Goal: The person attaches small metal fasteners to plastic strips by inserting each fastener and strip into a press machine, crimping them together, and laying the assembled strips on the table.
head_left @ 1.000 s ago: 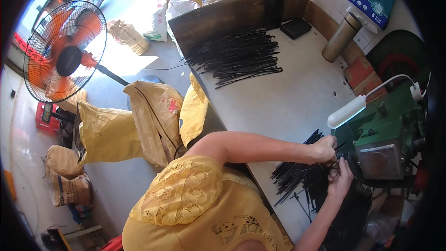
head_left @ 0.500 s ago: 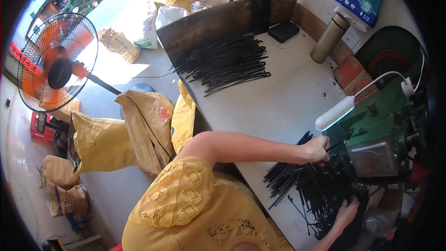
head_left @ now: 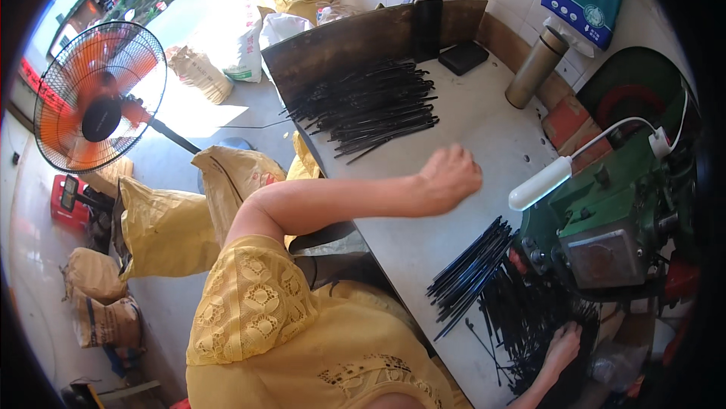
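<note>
Left hand (head_left: 451, 180) balled inside left edge of bench (head_left: 484, 129), right hand (head_left: 563, 345) half-curled on black rods (head_left: 531, 311), can't tell if either grip's holding anything

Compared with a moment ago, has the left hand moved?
Yes. The left hand has moved away from the green machine, up and leftward in view, toward the far pile of black rods.
</note>
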The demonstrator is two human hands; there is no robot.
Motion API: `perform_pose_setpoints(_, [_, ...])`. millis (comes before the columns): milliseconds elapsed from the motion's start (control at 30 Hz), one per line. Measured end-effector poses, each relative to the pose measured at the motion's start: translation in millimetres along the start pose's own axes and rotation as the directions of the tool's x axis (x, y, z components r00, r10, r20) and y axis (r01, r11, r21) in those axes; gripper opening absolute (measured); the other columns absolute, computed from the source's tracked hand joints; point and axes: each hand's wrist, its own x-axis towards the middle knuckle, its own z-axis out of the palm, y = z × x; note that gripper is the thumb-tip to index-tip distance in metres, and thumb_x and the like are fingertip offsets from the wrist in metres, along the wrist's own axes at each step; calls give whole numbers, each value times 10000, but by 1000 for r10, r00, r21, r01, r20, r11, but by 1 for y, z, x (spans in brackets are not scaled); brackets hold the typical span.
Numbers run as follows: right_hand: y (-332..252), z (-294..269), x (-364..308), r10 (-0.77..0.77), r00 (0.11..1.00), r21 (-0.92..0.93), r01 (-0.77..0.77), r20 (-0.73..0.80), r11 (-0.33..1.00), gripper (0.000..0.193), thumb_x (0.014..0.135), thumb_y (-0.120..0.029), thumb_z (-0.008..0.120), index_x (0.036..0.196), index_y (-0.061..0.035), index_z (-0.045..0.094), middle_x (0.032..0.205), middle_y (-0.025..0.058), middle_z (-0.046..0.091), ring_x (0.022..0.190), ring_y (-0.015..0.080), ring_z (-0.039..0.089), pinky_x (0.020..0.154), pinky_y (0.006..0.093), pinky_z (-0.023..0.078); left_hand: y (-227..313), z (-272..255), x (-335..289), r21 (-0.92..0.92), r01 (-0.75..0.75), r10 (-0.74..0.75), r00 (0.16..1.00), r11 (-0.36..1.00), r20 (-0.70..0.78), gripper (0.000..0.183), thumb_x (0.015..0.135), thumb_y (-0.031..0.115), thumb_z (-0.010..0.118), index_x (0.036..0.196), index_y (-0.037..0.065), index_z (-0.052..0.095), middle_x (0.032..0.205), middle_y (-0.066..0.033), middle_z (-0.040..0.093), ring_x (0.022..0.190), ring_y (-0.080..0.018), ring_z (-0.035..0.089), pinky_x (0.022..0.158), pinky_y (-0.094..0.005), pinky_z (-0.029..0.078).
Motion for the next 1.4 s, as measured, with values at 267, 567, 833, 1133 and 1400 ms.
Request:
perform_pose_setpoints(267, [-12,-7,2,96,989,243,-67,-113,968,90,750,-48,522,807,10,485,697,167,537,626,318,530,584,374,420,165,46,14,-286,-575,474,807,767,-351,155,593,134,570,652,-6,604,712,-113,558,682,-237,549,509,-317,462])
perform_pose_setpoints(567, [-3,20,9,247,963,762,-77,-111,643,89,811,-8,479,892,27,489,704,80,505,559,139,471,508,261,396,185,94,26,-191,-620,447,714,761,-538,152,615,153,571,595,5,598,691,-112,530,673,-256,528,486,-346,430])
perform_pose_setpoints(833, [-26,-13,-7,273,953,951,-199,132,236,153,802,-19,505,941,40,530,687,29,492,552,67,420,488,196,332,172,59,21,-288,-634,487,753,718,-442,145,585,140,557,615,3,594,731,-96,527,717,-236,511,584,-323,435])
perform_pose_setpoints(1133, [-83,-32,13,-46,930,931,-366,365,1,168,786,-91,569,898,35,573,636,17,503,480,43,420,408,173,304,110,38,24,-516,-377,257,922,769,-291,196,667,101,645,847,27,620,753,-112,572,710,-272,545,628,-342,443])
perform_pose_setpoints(1400, [-109,-18,22,-156,916,913,-390,370,-124,157,767,-97,592,846,38,581,606,10,501,470,27,407,394,170,308,106,48,44,-765,-45,4,998,642,-55,174,719,49,613,881,-13,615,719,-120,573,603,-194,566,580,-280,430])
